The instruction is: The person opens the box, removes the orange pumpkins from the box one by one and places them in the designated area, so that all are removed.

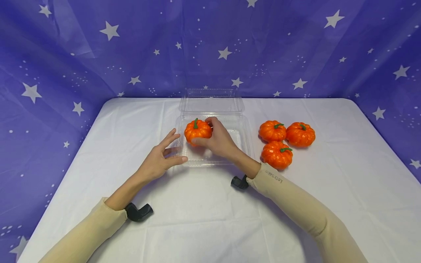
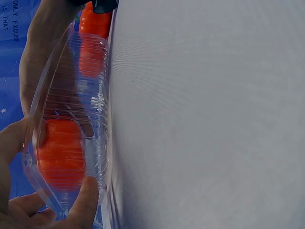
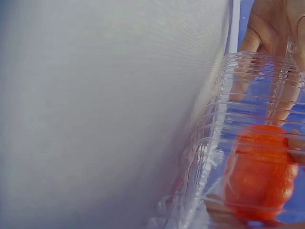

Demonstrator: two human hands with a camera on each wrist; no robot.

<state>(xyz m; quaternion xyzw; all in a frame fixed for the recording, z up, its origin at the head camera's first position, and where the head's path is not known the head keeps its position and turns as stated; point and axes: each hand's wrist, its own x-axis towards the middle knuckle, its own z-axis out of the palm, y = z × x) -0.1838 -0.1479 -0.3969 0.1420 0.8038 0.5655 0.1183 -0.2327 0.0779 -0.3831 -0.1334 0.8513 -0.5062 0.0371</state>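
Note:
In the head view my right hand (image 1: 221, 140) grips a small orange toy pumpkin (image 1: 197, 132) with a green stem, thumb on its near side and fingers behind it. The pumpkin is inside the left part of a clear plastic clamshell box (image 1: 241, 144), whose lid (image 1: 212, 102) is folded back. My left hand (image 1: 161, 159) is at the box's left side with fingers spread and thumb by the near left corner. Through the ribbed wall, the left wrist view shows the gripped pumpkin (image 2: 62, 152); the right wrist view shows the same pumpkin (image 3: 259, 174) low in the box.
Right of the box, three more toy pumpkins (image 1: 272, 131) sit grouped on the white tablecloth (image 1: 197, 219). A purple curtain with stars (image 1: 224, 53) hangs behind and beside the table. Dark camera mounts (image 1: 139, 212) stick out from both sleeves.

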